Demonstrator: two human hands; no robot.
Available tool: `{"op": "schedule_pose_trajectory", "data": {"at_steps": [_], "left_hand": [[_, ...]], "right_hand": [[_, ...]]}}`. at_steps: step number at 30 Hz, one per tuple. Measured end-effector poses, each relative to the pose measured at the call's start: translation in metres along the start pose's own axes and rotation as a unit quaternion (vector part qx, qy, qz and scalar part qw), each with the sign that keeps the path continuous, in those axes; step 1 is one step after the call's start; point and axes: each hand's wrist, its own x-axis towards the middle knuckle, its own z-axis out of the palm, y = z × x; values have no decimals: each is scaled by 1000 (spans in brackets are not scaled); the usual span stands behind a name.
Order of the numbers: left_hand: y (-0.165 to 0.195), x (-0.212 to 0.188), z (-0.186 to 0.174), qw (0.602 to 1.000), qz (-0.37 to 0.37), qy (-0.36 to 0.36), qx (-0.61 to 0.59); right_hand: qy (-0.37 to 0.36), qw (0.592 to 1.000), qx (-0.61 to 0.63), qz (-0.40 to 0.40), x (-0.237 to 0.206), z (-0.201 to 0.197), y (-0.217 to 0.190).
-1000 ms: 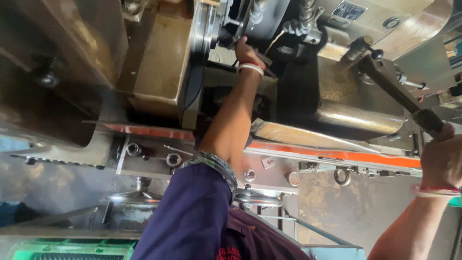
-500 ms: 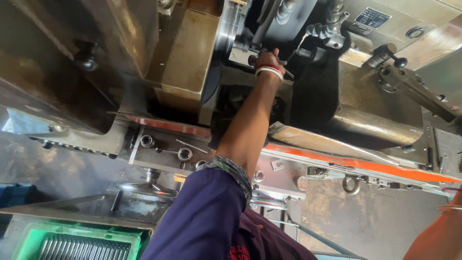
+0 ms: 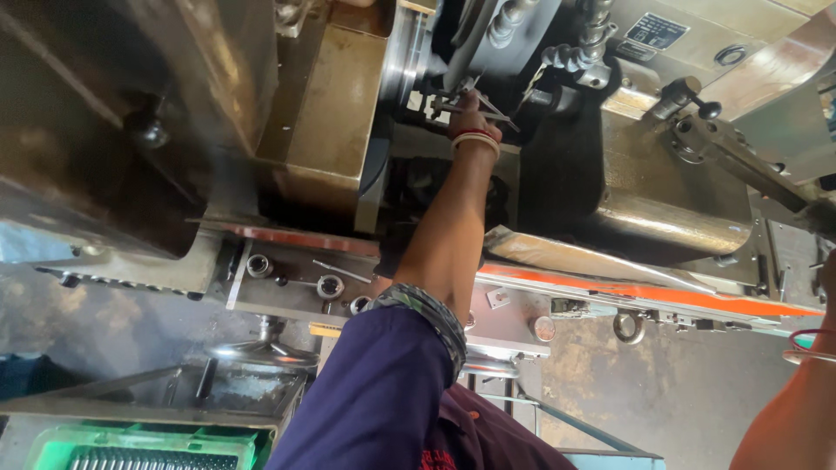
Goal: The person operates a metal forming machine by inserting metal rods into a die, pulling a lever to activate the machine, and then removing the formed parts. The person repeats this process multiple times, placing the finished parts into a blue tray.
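My left arm, in a navy sleeve, reaches deep into a large metal machine. My left hand (image 3: 470,111), with red and white bangles at the wrist, closes around a thin metal tool (image 3: 453,106) next to the round steel chuck (image 3: 402,63). Most of its fingers are hidden behind the wrist. My right forearm (image 3: 784,418) enters at the lower right with a bangle on the wrist. Only a sliver of my right hand (image 3: 827,271) shows at the frame's edge, close to the machine's side.
A lever with a black ball knob (image 3: 688,94) sticks out of the machine's grey body. An orange-striped rail (image 3: 644,292) runs below it. Sockets and small parts lie on a steel ledge (image 3: 296,283). A green crate (image 3: 148,448) sits at the bottom left.
My right hand has come off the long lever handle and slid toward the frame's right edge. My left hand stays at the chuck while the view shifts.
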Motion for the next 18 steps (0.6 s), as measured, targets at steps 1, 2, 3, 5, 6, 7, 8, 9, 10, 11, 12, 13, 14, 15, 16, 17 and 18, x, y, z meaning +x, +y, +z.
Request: {"op": "schedule_pose_trajectory", "data": {"at_steps": [1,2,3,5,6,7,8,9,10,11,12,13,14,15,16,17,18], "left_hand": [[-1,4,0,1000,-4,-6,-3],[-2,9,1,998,17,-40,-39],[-3,13,2,994,39,-75,-75],[-4,19,4,984,58,-109,-125],[-4,22,4,983,56,-109,-139],[-5,25,5,981,55,-109,-152],[-5,27,5,979,59,-118,-153],[-5,27,6,978,63,-127,-154],[-5,28,7,976,66,-137,-154],[-4,28,8,977,62,-131,-155],[-4,28,8,978,57,-126,-155],[-4,29,8,979,52,-120,-155],[-5,29,9,979,50,-120,-156],[-5,30,9,979,47,-120,-157],[-5,31,9,979,45,-120,-158],[-5,31,9,979,47,-123,-158],[-5,32,9,978,48,-125,-158]], "right_hand": [[0,1000,0,1,0,1,1],[-1,1000,0,3,0,1,3],[-1,1000,1,3,-1,2,4],[-3,1000,4,6,-2,3,5],[-3,1000,5,7,-3,3,6],[-4,1000,6,8,-5,3,6],[-3,1000,5,9,-5,2,6],[-1,1000,6,9,-6,2,5],[0,1000,9,11,-6,1,5],[1,1000,11,13,-6,0,5],[4,1000,13,14,-5,-1,4],[6,1000,16,17,-4,-2,4],[8,1000,20,18,-3,-3,4],[12,999,25,19,-3,-4,3],[18,999,31,19,-4,-5,3],[23,999,37,21,-7,-6,3],[30,998,45,23,-12,-6,3]]}}
